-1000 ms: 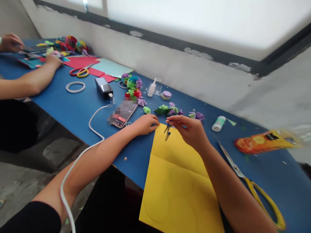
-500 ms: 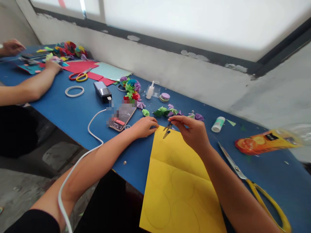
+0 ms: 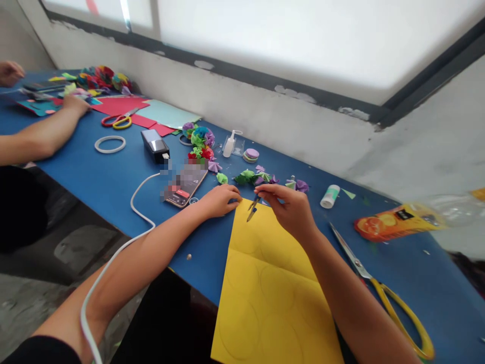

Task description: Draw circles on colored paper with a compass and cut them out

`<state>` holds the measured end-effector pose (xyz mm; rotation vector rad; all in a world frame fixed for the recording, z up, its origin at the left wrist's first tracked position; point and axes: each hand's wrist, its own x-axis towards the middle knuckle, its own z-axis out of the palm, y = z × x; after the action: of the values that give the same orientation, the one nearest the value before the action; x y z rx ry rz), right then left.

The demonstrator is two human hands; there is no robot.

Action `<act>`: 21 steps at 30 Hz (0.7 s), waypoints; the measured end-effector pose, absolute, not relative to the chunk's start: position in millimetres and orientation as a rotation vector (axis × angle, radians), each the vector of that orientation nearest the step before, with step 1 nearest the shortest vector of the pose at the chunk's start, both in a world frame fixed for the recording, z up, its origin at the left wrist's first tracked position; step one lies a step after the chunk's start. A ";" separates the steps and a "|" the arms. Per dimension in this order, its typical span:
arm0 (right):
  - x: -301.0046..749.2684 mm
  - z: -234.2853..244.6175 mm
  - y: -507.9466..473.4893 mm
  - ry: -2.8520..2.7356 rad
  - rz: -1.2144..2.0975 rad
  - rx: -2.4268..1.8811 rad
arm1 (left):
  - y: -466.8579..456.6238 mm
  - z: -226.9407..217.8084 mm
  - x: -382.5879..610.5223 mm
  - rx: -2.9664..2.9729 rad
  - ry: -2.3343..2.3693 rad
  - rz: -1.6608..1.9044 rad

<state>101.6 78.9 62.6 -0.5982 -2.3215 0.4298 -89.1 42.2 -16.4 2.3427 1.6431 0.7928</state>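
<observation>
My right hand (image 3: 290, 207) pinches the top of a small drawing compass (image 3: 253, 206), its legs pointing down over the far part of a yellow paper sheet (image 3: 242, 283). Several faint circles are drawn on the sheet, which has a crease across it and hangs over the table's near edge. At the sheet's far left corner is my left hand (image 3: 223, 200), fingers curled with the tips and thumb closed on that corner. Whether the compass point touches the paper I cannot tell.
Large yellow-handled scissors (image 3: 364, 275), a glue stick (image 3: 330, 196) and an orange-labelled bottle (image 3: 397, 221) lie to the right. Folded paper flowers (image 3: 246, 177) sit beyond the sheet. A phone (image 3: 185, 189) and white cable (image 3: 127, 242) are left, near another person's arm (image 3: 45, 136).
The whole view has shifted a little, so things appear farther left. Both hands keep nearly the same place at the paper, and the compass stays in my right hand.
</observation>
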 end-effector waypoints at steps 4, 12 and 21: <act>101.4 60.5 78.3 -2.319 0.456 -0.609 | 41.7 -15.9 -89.2 2.333 1.643 0.801; 101.3 61.4 75.6 -2.378 0.442 -0.567 | 42.4 -17.9 -89.6 2.336 1.618 0.821; 101.9 62.1 85.8 -2.422 0.316 -0.420 | 42.7 -8.3 -87.7 2.359 1.640 0.745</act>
<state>101.9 85.8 62.1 -0.4198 -2.4221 0.3159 -87.7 42.7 -8.3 2.3590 1.6398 0.7453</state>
